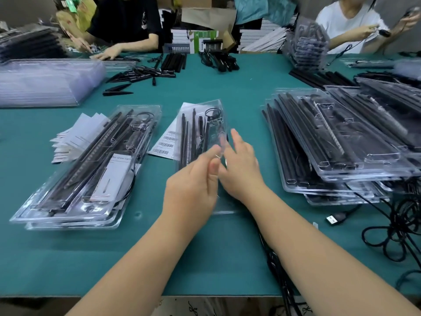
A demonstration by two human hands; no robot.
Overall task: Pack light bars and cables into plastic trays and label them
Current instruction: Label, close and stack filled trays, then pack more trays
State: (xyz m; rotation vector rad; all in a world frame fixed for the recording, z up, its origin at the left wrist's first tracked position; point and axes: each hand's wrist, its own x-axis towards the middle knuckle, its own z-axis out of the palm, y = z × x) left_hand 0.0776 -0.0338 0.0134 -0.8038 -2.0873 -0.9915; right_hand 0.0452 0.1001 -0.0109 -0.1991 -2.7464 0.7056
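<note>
A clear plastic tray holding black light bars and a coiled cable lies lengthwise at the middle of the green table. Both my hands hover over its near end, close together. My left hand has its fingers stretched forward and its thumb raised beside them. My right hand has straight fingers reaching over the tray. A small shiny blurred bit shows between the two hands; I cannot tell what it is or which hand has it. A barcode label sheet lies just left of the tray.
Packed trays are stacked at left beside paper cards. Tall tray stacks fill the right. Empty clear trays sit far left, loose black bars at the back. Cables with a USB plug lie near right. Two people work opposite.
</note>
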